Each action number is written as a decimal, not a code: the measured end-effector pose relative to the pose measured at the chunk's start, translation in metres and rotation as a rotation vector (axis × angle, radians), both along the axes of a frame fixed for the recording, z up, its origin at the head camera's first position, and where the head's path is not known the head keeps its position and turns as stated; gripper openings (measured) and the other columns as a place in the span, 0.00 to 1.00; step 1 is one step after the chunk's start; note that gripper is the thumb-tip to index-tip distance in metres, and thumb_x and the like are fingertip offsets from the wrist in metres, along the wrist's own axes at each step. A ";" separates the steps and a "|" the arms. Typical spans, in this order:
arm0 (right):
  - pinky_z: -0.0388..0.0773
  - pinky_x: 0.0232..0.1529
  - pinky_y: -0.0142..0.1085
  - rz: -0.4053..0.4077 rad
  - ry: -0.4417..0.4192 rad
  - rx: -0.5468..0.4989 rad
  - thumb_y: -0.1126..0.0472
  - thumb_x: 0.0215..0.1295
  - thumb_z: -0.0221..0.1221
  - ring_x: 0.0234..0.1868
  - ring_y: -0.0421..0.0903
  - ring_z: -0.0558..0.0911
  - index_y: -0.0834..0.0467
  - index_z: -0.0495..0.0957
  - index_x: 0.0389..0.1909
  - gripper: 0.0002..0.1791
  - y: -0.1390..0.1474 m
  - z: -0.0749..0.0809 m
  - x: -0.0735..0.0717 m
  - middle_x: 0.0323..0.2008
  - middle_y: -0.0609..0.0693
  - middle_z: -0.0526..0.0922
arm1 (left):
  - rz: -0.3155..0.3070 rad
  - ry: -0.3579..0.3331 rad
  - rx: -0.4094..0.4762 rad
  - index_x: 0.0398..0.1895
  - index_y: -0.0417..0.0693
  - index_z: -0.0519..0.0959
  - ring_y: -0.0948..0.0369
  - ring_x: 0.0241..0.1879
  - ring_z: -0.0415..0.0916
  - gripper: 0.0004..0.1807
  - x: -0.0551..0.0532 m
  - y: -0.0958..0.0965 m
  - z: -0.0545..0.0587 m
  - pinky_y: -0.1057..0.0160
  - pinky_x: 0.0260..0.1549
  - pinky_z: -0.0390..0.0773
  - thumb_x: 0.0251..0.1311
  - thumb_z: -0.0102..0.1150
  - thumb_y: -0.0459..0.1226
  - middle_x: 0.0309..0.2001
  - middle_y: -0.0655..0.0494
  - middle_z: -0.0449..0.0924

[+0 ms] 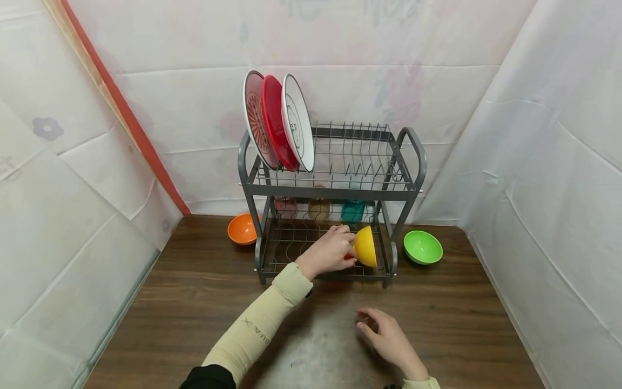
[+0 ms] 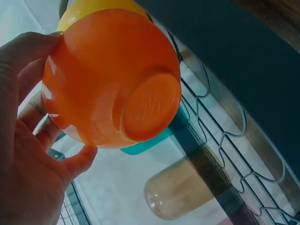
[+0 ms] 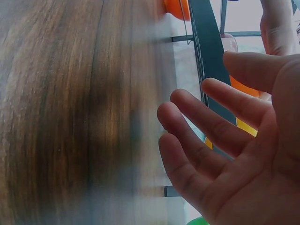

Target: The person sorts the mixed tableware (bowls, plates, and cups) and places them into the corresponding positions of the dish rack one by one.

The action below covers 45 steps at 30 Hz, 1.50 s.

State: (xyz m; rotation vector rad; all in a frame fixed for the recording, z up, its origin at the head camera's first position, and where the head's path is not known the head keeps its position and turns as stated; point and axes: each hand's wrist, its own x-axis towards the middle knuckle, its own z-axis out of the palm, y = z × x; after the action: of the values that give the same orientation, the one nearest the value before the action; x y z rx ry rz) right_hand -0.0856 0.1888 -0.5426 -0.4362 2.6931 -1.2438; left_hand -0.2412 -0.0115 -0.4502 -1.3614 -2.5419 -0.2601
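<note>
On the lower tier of the dark dish rack (image 1: 330, 190), my left hand (image 1: 330, 251) holds an orange bowl (image 2: 112, 75) by its rim, thumb and fingers at its edge. The bowl is tilted on its side, its round foot facing the left wrist camera; in the head view my hand mostly hides it. A yellow bowl (image 1: 365, 247) stands on edge just right of it in the same tier. Nearer the front, my right hand (image 1: 391, 337) hovers over the table with loosely bent fingers and holds nothing.
Several plates, among them a white plate (image 1: 297, 123), stand upright at the upper tier's left. A teal cup (image 1: 352, 210), a brown cup (image 1: 318, 209) and a pink cup (image 1: 285, 207) sit at the lower back. Another orange bowl (image 1: 242, 229) and a green bowl (image 1: 423, 247) flank the rack.
</note>
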 end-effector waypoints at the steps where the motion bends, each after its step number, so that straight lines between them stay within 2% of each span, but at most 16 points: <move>1: 0.79 0.41 0.37 0.003 0.002 0.002 0.57 0.71 0.60 0.43 0.43 0.82 0.60 0.79 0.55 0.16 0.000 -0.001 0.000 0.47 0.48 0.83 | 0.000 -0.006 -0.003 0.34 0.59 0.91 0.59 0.44 0.64 0.07 0.000 0.002 -0.001 0.54 0.53 0.68 0.61 0.67 0.47 0.42 0.62 0.80; 4: 0.79 0.41 0.36 0.015 0.004 0.003 0.57 0.71 0.61 0.42 0.41 0.82 0.60 0.79 0.55 0.16 0.000 -0.003 0.001 0.47 0.48 0.83 | -0.005 0.001 -0.018 0.34 0.58 0.91 0.59 0.45 0.65 0.06 -0.001 0.006 -0.004 0.52 0.59 0.67 0.61 0.68 0.46 0.41 0.62 0.79; 7: 0.79 0.41 0.36 0.022 0.004 0.000 0.57 0.71 0.60 0.42 0.40 0.81 0.61 0.80 0.55 0.16 0.001 -0.006 0.001 0.47 0.48 0.83 | -0.010 0.021 -0.028 0.33 0.58 0.90 0.58 0.45 0.65 0.06 -0.002 0.010 -0.006 0.52 0.61 0.66 0.60 0.68 0.46 0.40 0.63 0.77; 15: 0.79 0.41 0.36 0.024 0.016 -0.004 0.57 0.71 0.61 0.42 0.39 0.81 0.60 0.80 0.54 0.16 0.000 -0.007 -0.001 0.47 0.47 0.83 | -0.021 0.066 -0.049 0.31 0.57 0.90 0.58 0.43 0.65 0.06 -0.005 0.017 -0.006 0.56 0.51 0.68 0.60 0.68 0.45 0.38 0.62 0.77; 23: 0.79 0.41 0.37 0.005 0.018 0.002 0.56 0.70 0.61 0.42 0.39 0.81 0.59 0.80 0.53 0.15 0.002 -0.007 -0.002 0.46 0.45 0.83 | -0.024 0.040 -0.067 0.33 0.56 0.90 0.58 0.48 0.68 0.05 -0.007 0.023 -0.007 0.51 0.65 0.64 0.60 0.68 0.45 0.40 0.62 0.77; 32: 0.79 0.43 0.37 -0.014 -0.018 0.004 0.56 0.71 0.60 0.44 0.43 0.82 0.59 0.80 0.54 0.15 0.006 -0.006 -0.002 0.47 0.47 0.83 | -0.029 0.022 -0.060 0.33 0.55 0.90 0.58 0.48 0.69 0.06 -0.008 0.023 -0.011 0.52 0.69 0.58 0.60 0.68 0.44 0.39 0.61 0.77; 39: 0.79 0.43 0.38 -0.013 -0.029 0.010 0.56 0.72 0.60 0.45 0.45 0.82 0.59 0.80 0.54 0.16 0.006 -0.006 -0.005 0.47 0.48 0.84 | -0.027 -0.005 -0.016 0.34 0.56 0.88 0.60 0.45 0.69 0.04 -0.004 0.020 -0.009 0.54 0.70 0.55 0.61 0.67 0.44 0.36 0.63 0.75; 43: 0.79 0.43 0.39 -0.003 -0.025 0.004 0.56 0.72 0.60 0.45 0.46 0.82 0.59 0.80 0.55 0.16 0.006 -0.006 -0.006 0.47 0.47 0.84 | -0.044 -0.049 0.060 0.35 0.55 0.87 0.62 0.46 0.70 0.05 0.003 0.017 -0.005 0.57 0.70 0.54 0.63 0.66 0.44 0.39 0.62 0.76; 45: 0.79 0.43 0.38 -0.002 -0.024 0.002 0.56 0.72 0.59 0.45 0.45 0.82 0.59 0.80 0.55 0.16 0.007 -0.006 -0.006 0.47 0.47 0.84 | -0.053 -0.091 0.121 0.36 0.55 0.87 0.64 0.46 0.71 0.06 0.008 0.013 -0.003 0.61 0.68 0.57 0.64 0.66 0.44 0.41 0.62 0.77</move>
State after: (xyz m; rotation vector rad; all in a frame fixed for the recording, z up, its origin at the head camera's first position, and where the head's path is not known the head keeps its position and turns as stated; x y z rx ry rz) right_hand -0.0911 0.1953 -0.5491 -0.4158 2.6748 -1.2384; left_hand -0.2336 0.0019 -0.4535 -1.4018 -2.5194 -0.4883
